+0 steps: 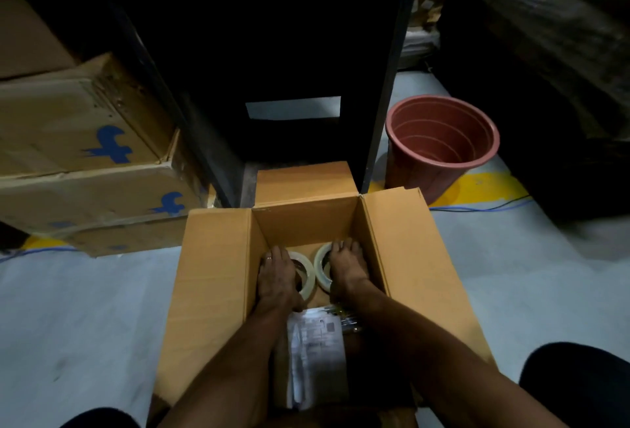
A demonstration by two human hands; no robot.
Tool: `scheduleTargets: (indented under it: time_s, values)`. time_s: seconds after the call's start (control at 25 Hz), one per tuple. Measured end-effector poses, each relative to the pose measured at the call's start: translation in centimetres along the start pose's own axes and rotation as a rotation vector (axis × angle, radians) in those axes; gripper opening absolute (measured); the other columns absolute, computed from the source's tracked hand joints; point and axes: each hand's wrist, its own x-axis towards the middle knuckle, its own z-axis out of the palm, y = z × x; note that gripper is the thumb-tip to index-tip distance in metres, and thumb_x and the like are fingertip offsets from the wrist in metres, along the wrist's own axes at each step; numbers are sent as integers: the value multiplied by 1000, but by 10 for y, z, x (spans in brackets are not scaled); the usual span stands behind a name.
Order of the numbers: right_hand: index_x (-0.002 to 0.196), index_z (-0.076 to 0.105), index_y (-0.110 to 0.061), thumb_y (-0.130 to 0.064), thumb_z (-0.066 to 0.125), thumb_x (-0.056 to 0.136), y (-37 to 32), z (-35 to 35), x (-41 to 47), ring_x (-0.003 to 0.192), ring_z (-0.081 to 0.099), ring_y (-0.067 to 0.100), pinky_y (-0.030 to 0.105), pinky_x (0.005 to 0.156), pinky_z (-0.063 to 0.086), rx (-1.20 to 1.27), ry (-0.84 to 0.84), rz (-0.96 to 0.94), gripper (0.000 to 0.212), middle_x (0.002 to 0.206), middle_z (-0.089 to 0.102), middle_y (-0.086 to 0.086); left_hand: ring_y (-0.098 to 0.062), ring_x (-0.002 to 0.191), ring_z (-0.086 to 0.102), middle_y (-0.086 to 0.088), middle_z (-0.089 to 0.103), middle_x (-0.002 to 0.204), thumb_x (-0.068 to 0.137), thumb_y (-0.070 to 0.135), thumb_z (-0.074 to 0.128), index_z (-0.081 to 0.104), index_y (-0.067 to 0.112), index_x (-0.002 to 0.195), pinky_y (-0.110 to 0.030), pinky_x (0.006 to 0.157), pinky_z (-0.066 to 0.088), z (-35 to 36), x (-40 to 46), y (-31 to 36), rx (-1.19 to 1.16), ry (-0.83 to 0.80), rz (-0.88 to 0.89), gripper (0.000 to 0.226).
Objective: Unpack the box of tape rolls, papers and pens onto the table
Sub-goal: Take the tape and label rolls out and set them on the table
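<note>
Fingers of the left hand (276, 279) curl over one tape roll (304, 274), the right hand (347, 265) over another (322, 265) (both inside the open box (211, 277)), papers (315, 352) nearer.

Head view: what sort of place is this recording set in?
Probably a storeroom or warehouse corner. Stacked shipping cartons with blue logos stand on a painted concrete floor with a yellow marking line, beside a dark metal rack and an empty plastic bucket.
</note>
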Motion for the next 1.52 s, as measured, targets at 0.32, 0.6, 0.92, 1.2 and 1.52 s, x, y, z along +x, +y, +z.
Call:
scheduleTargets:
  time_s: [0.32,0.6,0.92,1.2,1.52]
  values:
    - [152,13,-2,-46,83,66,15,-76,-50,130,35,34,39,112,33,70,248,-162,120,146,33,21,-25,124,38,-5,31,137,42,43,94,35,16,131,-36,100,44,-72,-30,-22,-275,109,-2,111]
    - [142,34,-22,-70,77,32,28,-147,-85,110,53,25,32,89,50,496,377,-235,128,125,35,4,-25,129,34,-4,24,135,35,42,94,29,20,136,-32,102,43,-132,-60,-59,-783,216,-52,122]
    - [157,21,-18,-69,76,42,-9,-216,-117,122,42,8,1,94,31,803,559,-458,136,133,33,-5,-15,108,59,2,56,123,22,54,94,51,30,129,-38,92,55,-204,-102,-134,-1205,511,-40,118]
    - [153,33,-23,-45,95,51,-55,-304,-157,123,48,-4,-1,95,37,948,680,-638,122,139,46,-14,-11,105,65,5,63,120,27,39,95,47,25,138,-24,80,57,-299,-151,-180,-1541,711,30,122]
    - [147,43,-32,-43,97,49,-100,-388,-207,114,59,-8,20,102,48,1068,778,-816,112,127,62,-19,-22,102,71,-6,73,113,37,34,95,60,19,130,-36,83,57,-370,-195,-227,-1713,941,116,100]
